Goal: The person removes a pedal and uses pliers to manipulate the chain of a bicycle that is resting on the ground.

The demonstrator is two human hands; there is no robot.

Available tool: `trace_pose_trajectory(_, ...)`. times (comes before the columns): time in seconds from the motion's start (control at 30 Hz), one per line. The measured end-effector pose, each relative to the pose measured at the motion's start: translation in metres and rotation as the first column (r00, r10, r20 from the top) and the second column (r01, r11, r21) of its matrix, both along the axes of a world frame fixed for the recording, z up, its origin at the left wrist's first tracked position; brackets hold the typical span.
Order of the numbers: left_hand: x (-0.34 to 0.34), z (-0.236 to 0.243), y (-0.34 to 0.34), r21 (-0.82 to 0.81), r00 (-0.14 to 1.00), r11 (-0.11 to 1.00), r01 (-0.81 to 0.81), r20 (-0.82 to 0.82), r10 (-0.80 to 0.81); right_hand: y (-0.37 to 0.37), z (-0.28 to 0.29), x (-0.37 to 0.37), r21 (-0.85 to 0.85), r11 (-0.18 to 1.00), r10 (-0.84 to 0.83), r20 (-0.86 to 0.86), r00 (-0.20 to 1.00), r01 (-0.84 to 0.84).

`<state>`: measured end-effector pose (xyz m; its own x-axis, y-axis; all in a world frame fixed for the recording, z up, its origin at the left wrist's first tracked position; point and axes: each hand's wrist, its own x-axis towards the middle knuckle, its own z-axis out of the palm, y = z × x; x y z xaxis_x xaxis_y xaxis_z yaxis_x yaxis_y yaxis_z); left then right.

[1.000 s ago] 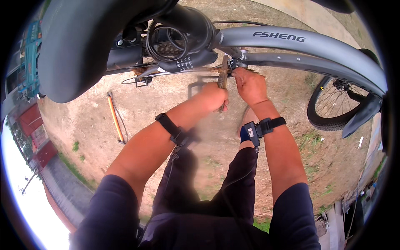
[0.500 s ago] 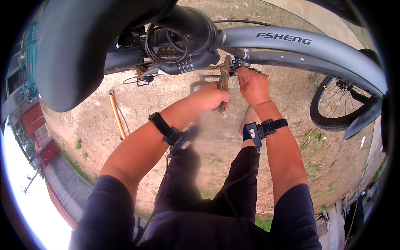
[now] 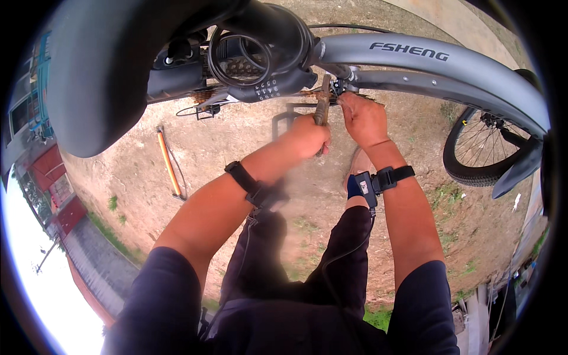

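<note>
A grey bicycle frame [image 3: 485, 68] stands across the far side. My left hand [image 3: 310, 137] is closed around a long, rusty brown hand tool [image 3: 323, 107], whose exact kind I cannot make out. Its upper end reaches up to the drivetrain by the seat tube. Just to the right, my right hand [image 3: 365, 121] is closed, thumb and fingers pinched at the front derailleur area [image 3: 338, 87]. Whatever lies between those fingertips is hidden. Behind both hands runs the rusty chain [image 3: 309, 93], partly covered.
The black saddle [image 3: 94, 89] fills the upper left. A coiled cable lock [image 3: 254, 90] hangs under it. An orange pump [image 3: 168, 161] lies on the dirt at left. The front wheel [image 3: 452, 155] is at right; a pedal [image 3: 284, 118] juts out beside my left hand.
The whole view has shifted slightly, with bicycle and hands a little further right. Both hands keep their places at the drivetrain, and the left still grips the tool.
</note>
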<state>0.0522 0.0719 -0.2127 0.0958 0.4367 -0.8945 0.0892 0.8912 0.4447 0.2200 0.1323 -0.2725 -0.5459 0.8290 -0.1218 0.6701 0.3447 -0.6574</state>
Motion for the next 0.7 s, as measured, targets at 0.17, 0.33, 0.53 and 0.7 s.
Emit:
trace_pose_trajectory(0.17,-0.031,0.036,0.040,-0.304,0.972,0.950,-0.073,0.193,0.136,-0.001,0.001,0.000,0.004,0.999,-0.040,-0.033,0.999,0.040)
trace_pose_trajectory(0.33,-0.038,0.025,0.032,-0.252,0.969,0.968,0.022,0.244,0.041,-0.002,0.002,0.000,-0.007,0.999,-0.035,-0.026,0.999,0.035)
trace_pose_trajectory(0.53,-0.003,-0.017,-0.010,0.077,0.994,0.995,0.067,-0.094,-0.060,-0.002,-0.003,-0.001,0.008,1.000,-0.022,0.011,1.000,0.021)
trace_pose_trajectory(0.7,0.007,-0.015,-0.012,0.147,0.990,0.989,0.011,-0.142,0.010,-0.002,-0.006,0.000,0.063,0.998,0.004,-0.027,1.000,-0.002)
